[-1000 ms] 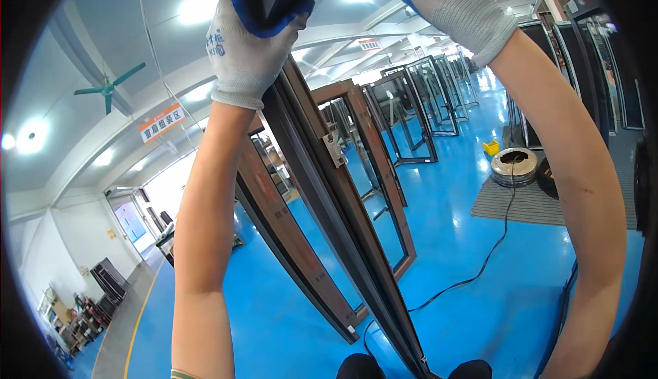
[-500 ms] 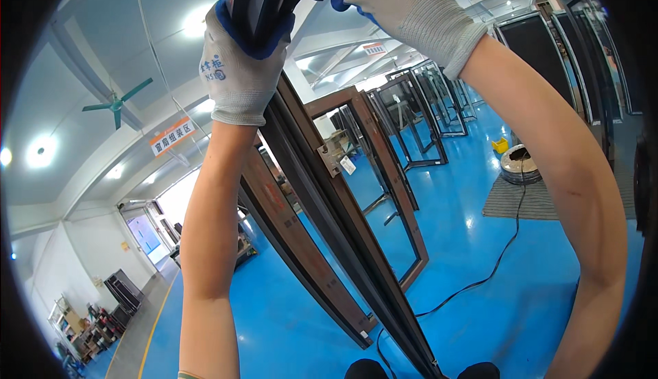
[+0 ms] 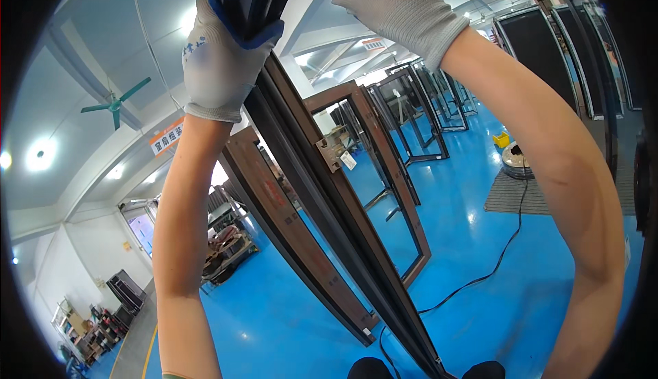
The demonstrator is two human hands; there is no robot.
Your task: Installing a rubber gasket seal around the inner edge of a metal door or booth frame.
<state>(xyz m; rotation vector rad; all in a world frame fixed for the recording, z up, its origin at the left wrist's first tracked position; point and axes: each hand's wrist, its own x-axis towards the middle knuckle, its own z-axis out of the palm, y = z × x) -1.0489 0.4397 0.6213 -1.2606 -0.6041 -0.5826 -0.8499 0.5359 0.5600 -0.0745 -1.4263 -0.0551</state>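
Observation:
A tall dark window frame (image 3: 305,173) with a brown side stands upright before me, its upper end running out of the top of the picture. My left hand (image 3: 226,67), in a grey glove with a blue palm, is wrapped round the frame near its upper corner. Higher up and to the right, my right hand (image 3: 394,9), gloved alike, curls its blue fingertips onto the frame's top part; some of its fingers are cut off by the picture's edge. A metal fitting (image 3: 328,155) with a white tag (image 3: 348,160) sits on the frame's brown side.
Brown frames stand close by, one arched (image 3: 288,221) and one rectangular (image 3: 411,242). Several black frames (image 3: 415,115) stand farther back. A black cable (image 3: 480,279) crosses the blue floor to a round coil (image 3: 515,163) on a striped mat (image 3: 504,197), near a yellow object (image 3: 502,139).
Both hands and the upper end of the window frame have shifted slightly left. The left forearm has swung left, uncovering more of the background. Both hands keep their grip.

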